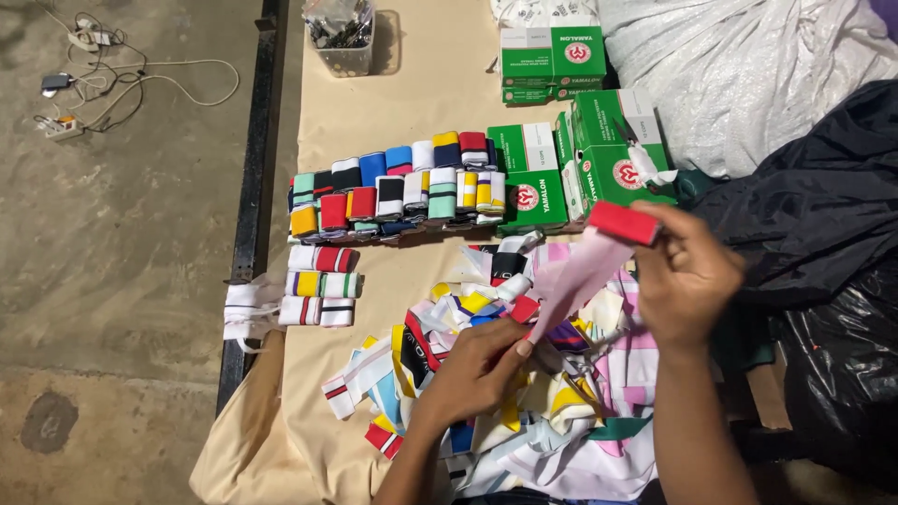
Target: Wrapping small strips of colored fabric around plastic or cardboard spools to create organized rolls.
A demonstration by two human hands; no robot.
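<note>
The lower end of the pale pink fabric strip with a red band (599,251) is hidden inside the left hand (475,369), whose fingers are pinched shut on it; the right hand (687,273) grips its red end, fingers closed, so the strip hangs taut and slanting above a loose heap of multicoloured striped fabric pieces (524,393), too tangled to count. The heap's near edge and both forearms are cut off by the frame. All lie on a beige-covered worktop (412,103) beside a bare concrete floor (122,234) with trailing white cables (103,75). Folded striped cuffs stand in two packed rows (398,187), with six more (321,283) laid flat below. At least five green cardboard boxes (561,140) are stacked behind, beside a clear plastic tub (341,37).
</note>
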